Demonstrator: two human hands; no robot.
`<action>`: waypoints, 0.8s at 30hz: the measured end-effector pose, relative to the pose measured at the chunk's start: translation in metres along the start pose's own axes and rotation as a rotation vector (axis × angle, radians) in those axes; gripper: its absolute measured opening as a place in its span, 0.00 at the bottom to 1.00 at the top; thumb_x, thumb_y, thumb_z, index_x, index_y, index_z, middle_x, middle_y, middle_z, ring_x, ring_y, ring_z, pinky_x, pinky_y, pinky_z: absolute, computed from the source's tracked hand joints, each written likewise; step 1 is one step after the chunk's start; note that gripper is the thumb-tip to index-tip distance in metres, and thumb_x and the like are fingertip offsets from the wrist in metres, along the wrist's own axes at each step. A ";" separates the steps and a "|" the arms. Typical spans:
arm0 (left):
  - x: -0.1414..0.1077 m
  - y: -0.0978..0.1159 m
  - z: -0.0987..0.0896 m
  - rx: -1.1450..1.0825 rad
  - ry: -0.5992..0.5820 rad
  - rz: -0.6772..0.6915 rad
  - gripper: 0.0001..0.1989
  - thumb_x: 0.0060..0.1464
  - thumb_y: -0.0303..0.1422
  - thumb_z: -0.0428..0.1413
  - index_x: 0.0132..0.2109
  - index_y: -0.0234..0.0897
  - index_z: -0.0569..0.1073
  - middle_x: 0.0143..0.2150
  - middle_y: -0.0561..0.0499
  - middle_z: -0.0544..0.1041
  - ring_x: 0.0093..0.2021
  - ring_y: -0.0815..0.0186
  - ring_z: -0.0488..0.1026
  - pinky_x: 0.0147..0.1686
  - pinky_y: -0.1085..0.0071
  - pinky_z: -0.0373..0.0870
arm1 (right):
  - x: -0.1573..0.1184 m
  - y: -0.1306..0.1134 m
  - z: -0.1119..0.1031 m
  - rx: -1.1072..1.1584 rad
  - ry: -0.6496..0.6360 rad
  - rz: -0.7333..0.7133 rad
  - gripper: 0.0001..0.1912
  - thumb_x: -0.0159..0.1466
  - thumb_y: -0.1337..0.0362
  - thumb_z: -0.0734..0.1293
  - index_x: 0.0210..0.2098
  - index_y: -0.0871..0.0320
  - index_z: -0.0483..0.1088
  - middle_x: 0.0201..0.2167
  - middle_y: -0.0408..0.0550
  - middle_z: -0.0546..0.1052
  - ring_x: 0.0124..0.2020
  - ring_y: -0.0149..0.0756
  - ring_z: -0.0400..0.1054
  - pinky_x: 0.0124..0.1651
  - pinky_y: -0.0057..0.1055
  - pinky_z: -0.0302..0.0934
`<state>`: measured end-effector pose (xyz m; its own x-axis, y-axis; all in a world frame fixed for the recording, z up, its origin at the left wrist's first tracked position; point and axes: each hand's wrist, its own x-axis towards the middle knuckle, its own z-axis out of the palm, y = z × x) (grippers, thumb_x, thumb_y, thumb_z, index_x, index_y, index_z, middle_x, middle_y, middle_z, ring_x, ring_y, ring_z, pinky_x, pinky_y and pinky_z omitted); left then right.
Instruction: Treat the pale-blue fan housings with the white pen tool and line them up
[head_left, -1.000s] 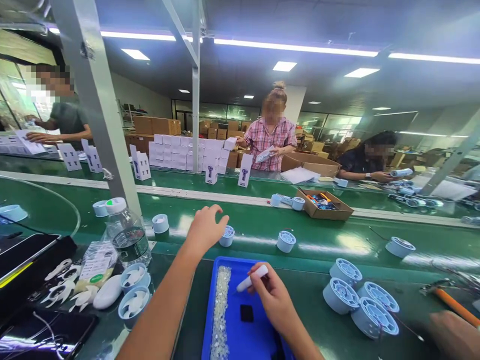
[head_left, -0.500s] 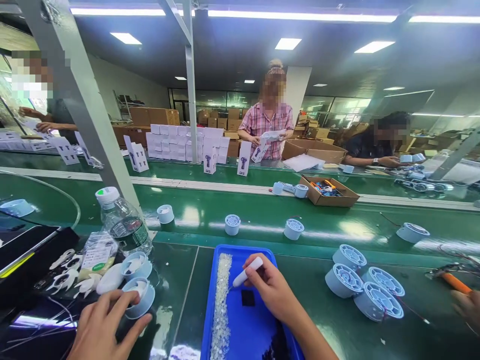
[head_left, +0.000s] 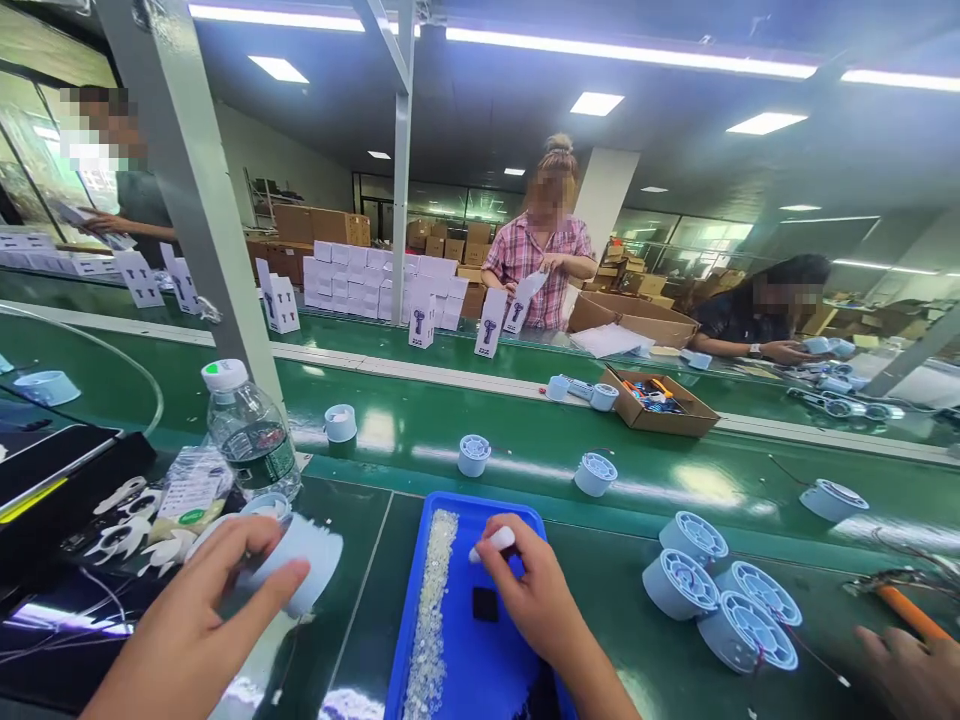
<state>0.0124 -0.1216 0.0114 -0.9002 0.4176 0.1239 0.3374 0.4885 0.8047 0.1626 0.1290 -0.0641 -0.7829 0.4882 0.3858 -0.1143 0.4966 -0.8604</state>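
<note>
My left hand point(head_left: 199, 620) grips a light blue round plastic housing point(head_left: 315, 560) between thumb and fingers, tilted and slightly blurred, with a thin wire hanging below it. Another light blue housing point(head_left: 268, 505) stands just behind, partly hidden by the fingers. My right hand point(head_left: 534, 590) is closed round a white pen-like tool point(head_left: 491, 544), above a blue tray point(head_left: 461, 685). Along the tray's left side runs a strip of small clear pieces point(head_left: 429, 615). A small black square point(head_left: 485, 604) lies on the tray floor beside the right hand.
A water bottle point(head_left: 251, 440) and white plastic parts point(head_left: 124, 535) are at left. Several light blue housings point(head_left: 679, 585) cluster at right. Beyond them another person's hand point(head_left: 911, 660) is near an orange handle point(head_left: 915, 612). A metal post point(head_left: 199, 200) rises at left; a cardboard box point(head_left: 660, 415) stands farther back.
My left hand has closed on a light blue housing and lifted and tilted it. The right hand has turned the white pen-like tool to point more away from the clear pieces.
</note>
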 end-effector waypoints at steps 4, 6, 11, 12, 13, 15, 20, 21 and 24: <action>0.013 0.071 0.007 -0.419 -0.168 0.019 0.20 0.46 0.50 0.59 0.40 0.41 0.69 0.35 0.51 0.72 0.34 0.62 0.70 0.30 0.71 0.68 | -0.003 0.008 -0.010 -0.079 0.298 -0.082 0.14 0.64 0.61 0.61 0.23 0.55 0.55 0.20 0.37 0.59 0.21 0.28 0.54 0.26 0.25 0.52; 0.027 0.099 0.017 -0.526 -0.234 0.093 0.18 0.46 0.47 0.60 0.36 0.39 0.69 0.32 0.51 0.71 0.34 0.64 0.68 0.29 0.73 0.67 | -0.005 0.012 -0.015 -0.119 0.348 -0.074 0.17 0.63 0.62 0.61 0.21 0.54 0.51 0.17 0.36 0.56 0.19 0.27 0.50 0.23 0.25 0.49; 0.065 0.142 0.059 -0.754 -0.330 0.151 0.14 0.47 0.40 0.61 0.31 0.36 0.66 0.31 0.53 0.68 0.31 0.68 0.66 0.30 0.72 0.66 | -0.007 0.015 -0.018 -0.189 0.328 -0.070 0.18 0.61 0.64 0.60 0.20 0.54 0.48 0.16 0.35 0.52 0.18 0.26 0.47 0.21 0.25 0.44; 0.071 0.147 0.068 -0.801 -0.337 0.152 0.13 0.47 0.39 0.61 0.31 0.36 0.66 0.31 0.53 0.68 0.31 0.68 0.66 0.31 0.72 0.66 | -0.007 0.015 -0.017 -0.196 0.321 -0.069 0.17 0.60 0.64 0.60 0.19 0.54 0.47 0.16 0.35 0.52 0.18 0.26 0.47 0.21 0.25 0.44; 0.076 0.151 0.076 -0.848 -0.346 0.150 0.13 0.46 0.38 0.61 0.32 0.36 0.66 0.32 0.52 0.68 0.32 0.68 0.66 0.31 0.71 0.67 | -0.007 0.014 -0.017 -0.203 0.316 -0.070 0.17 0.60 0.64 0.60 0.19 0.54 0.47 0.15 0.35 0.51 0.17 0.26 0.46 0.21 0.25 0.44; 0.084 0.156 0.090 -0.919 -0.365 0.139 0.13 0.47 0.37 0.60 0.31 0.35 0.65 0.31 0.52 0.67 0.31 0.69 0.65 0.30 0.71 0.67 | -0.007 0.014 -0.016 -0.214 0.313 -0.071 0.17 0.60 0.65 0.60 0.19 0.54 0.47 0.15 0.35 0.51 0.17 0.26 0.46 0.21 0.25 0.43; 0.099 0.158 0.107 -0.969 -0.390 0.105 0.13 0.46 0.35 0.61 0.30 0.35 0.64 0.30 0.53 0.67 0.30 0.70 0.64 0.28 0.72 0.68 | -0.006 0.015 -0.016 -0.236 0.323 -0.076 0.17 0.60 0.65 0.60 0.19 0.54 0.48 0.15 0.34 0.51 0.17 0.25 0.47 0.21 0.25 0.43; 0.101 0.158 0.109 -0.981 -0.390 0.096 0.13 0.45 0.35 0.61 0.30 0.35 0.64 0.30 0.53 0.67 0.30 0.70 0.64 0.28 0.72 0.68 | -0.006 0.016 -0.016 -0.241 0.334 -0.077 0.17 0.60 0.65 0.60 0.19 0.54 0.48 0.15 0.35 0.51 0.17 0.25 0.47 0.21 0.25 0.43; 0.109 0.155 0.117 -1.033 -0.377 0.053 0.14 0.42 0.35 0.63 0.30 0.35 0.64 0.29 0.53 0.67 0.31 0.69 0.65 0.27 0.72 0.68 | -0.005 0.019 -0.014 -0.256 0.378 -0.089 0.18 0.62 0.64 0.60 0.20 0.54 0.48 0.16 0.35 0.53 0.18 0.26 0.48 0.22 0.25 0.45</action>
<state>-0.0012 0.0891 0.0820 -0.6905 0.7118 0.1287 -0.1780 -0.3397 0.9235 0.1731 0.1462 -0.0779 -0.4935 0.6391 0.5899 0.0209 0.6868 -0.7266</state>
